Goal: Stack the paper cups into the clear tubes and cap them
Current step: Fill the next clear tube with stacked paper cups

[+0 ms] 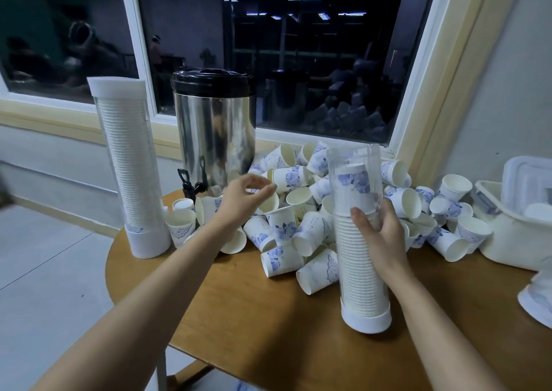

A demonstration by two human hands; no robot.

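The round wooden table (254,316) carries a steel urn (215,134), a full, capped tube (131,166) at its left edge and a heap of paper cups (286,226). My right hand (380,235) wraps the uncapped tube (361,277) — upright, part-filled, beside the heap. My left hand (239,196) hovers over the cups, fingers loose — holding nothing.

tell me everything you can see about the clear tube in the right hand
The clear tube is see-through plastic, standing about upright on the wooden table on a white base cap, its top open and uncapped. Nested white cups fill roughly two thirds; the top cup, blue-flowered, sits mouth down. The right hand grips its middle. Loose cups lie behind it.
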